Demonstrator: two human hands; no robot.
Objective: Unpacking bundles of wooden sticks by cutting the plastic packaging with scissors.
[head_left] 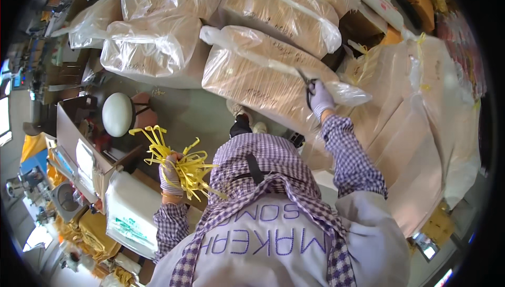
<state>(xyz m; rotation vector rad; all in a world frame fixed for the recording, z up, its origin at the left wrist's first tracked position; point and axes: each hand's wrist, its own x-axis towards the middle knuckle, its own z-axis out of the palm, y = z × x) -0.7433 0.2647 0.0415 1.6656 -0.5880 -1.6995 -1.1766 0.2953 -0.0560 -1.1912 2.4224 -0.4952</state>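
Note:
A bunch of yellow plastic straps (192,168) sticks out on all sides of my left hand (171,175), whose gloved fingers are wrapped round it. My right hand (321,99), also gloved, grips a pair of dark-handled scissors (309,88). Their blades point away from me, over the top of a plastic-wrapped brown bundle (252,79). Clear plastic film is gathered along that bundle's upper edge and bunched into a loose end (353,93) just right of my right hand. Whether the blades touch the film I cannot tell.
More wrapped bundles (150,50) stand in rows at the far side. Large wrapped brown sheets (410,140) lean at my right. On the left are a round white stool (117,114), an open carton (79,134) and a white package (131,211). Grey floor (194,108) shows between.

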